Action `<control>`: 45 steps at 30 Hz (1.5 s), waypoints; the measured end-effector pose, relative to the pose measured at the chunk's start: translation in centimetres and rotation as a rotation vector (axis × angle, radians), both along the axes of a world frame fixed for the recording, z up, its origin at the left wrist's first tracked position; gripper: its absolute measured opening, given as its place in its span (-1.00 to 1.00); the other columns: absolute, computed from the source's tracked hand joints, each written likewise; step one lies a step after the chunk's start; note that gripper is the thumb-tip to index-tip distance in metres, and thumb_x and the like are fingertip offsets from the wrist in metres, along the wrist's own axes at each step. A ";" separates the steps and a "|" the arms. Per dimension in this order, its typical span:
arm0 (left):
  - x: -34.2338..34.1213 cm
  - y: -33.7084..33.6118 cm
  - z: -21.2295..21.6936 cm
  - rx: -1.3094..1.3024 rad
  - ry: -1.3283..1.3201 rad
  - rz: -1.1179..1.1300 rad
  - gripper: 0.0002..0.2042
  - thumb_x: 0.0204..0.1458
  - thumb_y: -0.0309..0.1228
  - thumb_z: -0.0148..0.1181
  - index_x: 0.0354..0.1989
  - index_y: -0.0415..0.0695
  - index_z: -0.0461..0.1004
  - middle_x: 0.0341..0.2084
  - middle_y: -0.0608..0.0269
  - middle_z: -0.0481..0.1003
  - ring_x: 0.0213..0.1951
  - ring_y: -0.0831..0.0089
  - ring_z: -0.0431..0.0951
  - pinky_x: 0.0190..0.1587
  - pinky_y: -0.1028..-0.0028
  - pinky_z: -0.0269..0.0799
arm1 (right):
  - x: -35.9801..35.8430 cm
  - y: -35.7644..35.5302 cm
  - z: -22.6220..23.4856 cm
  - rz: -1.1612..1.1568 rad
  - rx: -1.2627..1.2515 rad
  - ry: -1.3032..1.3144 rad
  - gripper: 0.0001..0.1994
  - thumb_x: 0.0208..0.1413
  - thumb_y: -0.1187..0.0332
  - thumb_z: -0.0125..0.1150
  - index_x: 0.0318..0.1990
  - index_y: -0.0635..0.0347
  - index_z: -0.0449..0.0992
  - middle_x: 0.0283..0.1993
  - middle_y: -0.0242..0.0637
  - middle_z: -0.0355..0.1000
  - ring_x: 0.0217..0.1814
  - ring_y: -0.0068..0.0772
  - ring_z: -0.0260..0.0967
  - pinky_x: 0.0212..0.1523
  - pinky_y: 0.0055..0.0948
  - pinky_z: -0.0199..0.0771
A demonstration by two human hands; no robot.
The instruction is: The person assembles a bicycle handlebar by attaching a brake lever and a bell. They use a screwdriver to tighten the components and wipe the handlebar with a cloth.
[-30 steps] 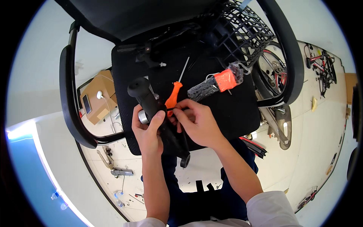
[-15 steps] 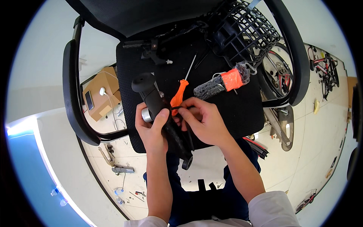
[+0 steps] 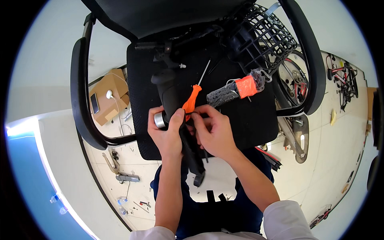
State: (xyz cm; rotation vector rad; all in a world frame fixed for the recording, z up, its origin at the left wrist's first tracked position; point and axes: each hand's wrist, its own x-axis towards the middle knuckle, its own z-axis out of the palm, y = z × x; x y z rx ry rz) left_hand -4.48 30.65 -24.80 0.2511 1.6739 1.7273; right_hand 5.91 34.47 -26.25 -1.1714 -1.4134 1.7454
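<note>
My left hand (image 3: 167,134) is wrapped around a black bicycle handlebar with a grip (image 3: 168,94), which slants over the front of the chair seat. A short silver cylinder (image 3: 159,120) shows beside the left fingers. My right hand (image 3: 217,132) is closed in a pinch on a thin black strip against the bar's right side; whether it is a cable or a tie I cannot tell. Just beyond the fingertips, an orange-handled screwdriver (image 3: 192,98) lies on the seat with its shaft pointing away. Right of it rests a plastic-wrapped dark grip (image 3: 223,94) with an orange band.
The black office chair (image 3: 140,108) has armrests on both sides. A black basket (image 3: 276,36) and a dark bracket (image 3: 168,56) sit at the seat's back. A cardboard box (image 3: 114,88) holding a phone stands left; bicycle parts (image 3: 296,136) lie on the floor at right.
The bar has shifted slightly right and stands a little more upright in my left hand. My right hand keeps its pinch near the same spot. The whole view has moved slightly.
</note>
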 end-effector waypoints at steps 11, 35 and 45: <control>-0.1 -0.2 -0.6 0.138 -0.295 -0.037 -0.71 -0.03 -0.43 0.31 -0.19 -0.18 0.35 -0.41 0.18 0.47 -0.55 0.49 0.52 -0.51 0.49 0.50 | 0.0 -0.3 -0.3 -0.062 -0.029 0.087 -0.91 0.22 0.48 0.11 -0.24 0.34 0.39 -0.64 -0.33 0.43 -0.69 -0.66 0.32 -0.68 -0.61 0.22; 1.2 -0.4 -1.2 0.099 -0.005 0.036 -0.68 0.01 -0.37 0.22 -0.08 -0.17 0.35 -0.36 0.28 0.45 -0.44 0.55 0.47 -0.38 0.56 0.45 | 0.0 -1.5 0.1 -0.092 0.425 -0.054 -0.90 0.18 0.55 0.09 -0.17 0.32 0.37 -0.59 -0.14 0.43 -0.67 -0.20 0.44 -0.65 -0.47 0.32; 0.4 -0.1 0.2 0.051 -0.193 0.007 -0.75 -0.02 -0.39 0.26 -0.23 -0.16 0.35 -0.44 0.26 0.46 -0.52 0.60 0.44 -0.51 0.59 0.40 | 0.0 -0.7 -0.3 0.052 0.127 0.061 -0.92 0.28 0.48 -0.01 -0.18 0.31 0.35 -0.65 -0.33 0.38 -0.69 -0.63 0.35 -0.67 -0.62 0.24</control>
